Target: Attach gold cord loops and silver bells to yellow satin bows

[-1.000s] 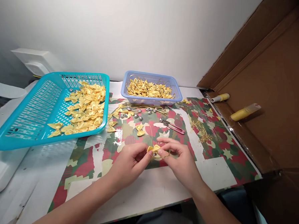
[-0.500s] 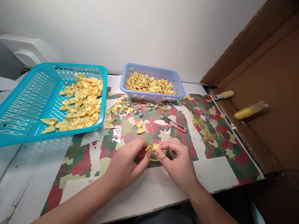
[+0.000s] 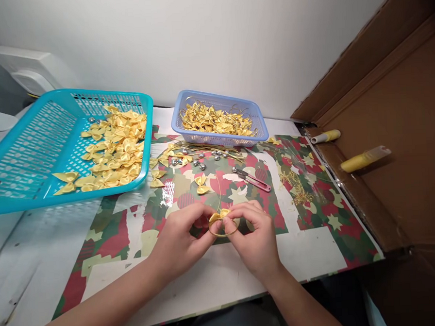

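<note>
Between my hands is a small yellow satin bow (image 3: pixel 223 213) with a looped gold cord (image 3: pixel 224 235) hanging toward me. One cord end stands up behind the bow. My left hand (image 3: pixel 187 235) pinches the bow's left side, thumb and finger closed on it. On the other side my right hand (image 3: pixel 254 236) grips the bow with thumb and index finger. Both thumbs meet over its middle and hide the knot. Just beyond lies another yellow bow (image 3: pixel 201 185), with pink-handled thread snips (image 3: pixel 253 179) to its right.
A turquoise basket (image 3: pixel 151 137) of yellow bows stands at left, a blue basket (image 3: pixel 221 139) of corded bows at the back. Several silver bells (image 3: pixel 202 166) and gold cords (image 3: pixel 211 147) lie before it. Cord scraps (image 3: pixel 297 188) and a cardboard wall (image 3: pixel 390 124) are at right.
My left thumb has moved in to the middle of the bow, beside the right thumb, covering the small silver bell that showed there. The view has shifted slightly.
</note>
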{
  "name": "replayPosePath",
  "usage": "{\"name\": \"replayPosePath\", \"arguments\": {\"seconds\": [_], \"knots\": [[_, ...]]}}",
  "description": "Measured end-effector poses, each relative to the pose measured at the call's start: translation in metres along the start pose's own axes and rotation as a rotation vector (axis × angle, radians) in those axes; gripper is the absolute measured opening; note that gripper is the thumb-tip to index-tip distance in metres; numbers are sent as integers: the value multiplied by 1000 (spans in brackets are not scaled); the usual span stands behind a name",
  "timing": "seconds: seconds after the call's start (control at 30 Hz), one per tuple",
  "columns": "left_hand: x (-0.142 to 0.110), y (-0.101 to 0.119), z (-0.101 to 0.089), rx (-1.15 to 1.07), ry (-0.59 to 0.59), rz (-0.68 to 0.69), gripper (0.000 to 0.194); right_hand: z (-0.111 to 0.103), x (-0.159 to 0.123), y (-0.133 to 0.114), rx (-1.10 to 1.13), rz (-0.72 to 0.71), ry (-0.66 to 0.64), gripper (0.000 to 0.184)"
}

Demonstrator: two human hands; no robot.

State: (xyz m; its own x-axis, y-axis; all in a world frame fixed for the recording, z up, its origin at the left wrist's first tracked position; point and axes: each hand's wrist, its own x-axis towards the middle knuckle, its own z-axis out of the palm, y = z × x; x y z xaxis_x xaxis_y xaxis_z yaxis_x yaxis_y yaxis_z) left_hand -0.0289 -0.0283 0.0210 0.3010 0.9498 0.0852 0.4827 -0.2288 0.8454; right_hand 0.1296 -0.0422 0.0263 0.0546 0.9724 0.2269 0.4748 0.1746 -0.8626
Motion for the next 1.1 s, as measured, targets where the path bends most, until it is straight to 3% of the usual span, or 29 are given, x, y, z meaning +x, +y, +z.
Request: {"name": "replayPosePath", "arguments": {"seconds": [0.43, 0.97, 1.1], "knots": [[-1, -1, 0, -8, 67, 95, 13, 1, 0, 2, -15, -66, 38, 12], [-1, -3, 2, -106, 80, -18, 13, 5, -1, 4, -115, -129, 52, 11], [-1, -3, 2, -137, 75, -91, 16, 5, -5, 4, -185, -154, 111, 10]]}}
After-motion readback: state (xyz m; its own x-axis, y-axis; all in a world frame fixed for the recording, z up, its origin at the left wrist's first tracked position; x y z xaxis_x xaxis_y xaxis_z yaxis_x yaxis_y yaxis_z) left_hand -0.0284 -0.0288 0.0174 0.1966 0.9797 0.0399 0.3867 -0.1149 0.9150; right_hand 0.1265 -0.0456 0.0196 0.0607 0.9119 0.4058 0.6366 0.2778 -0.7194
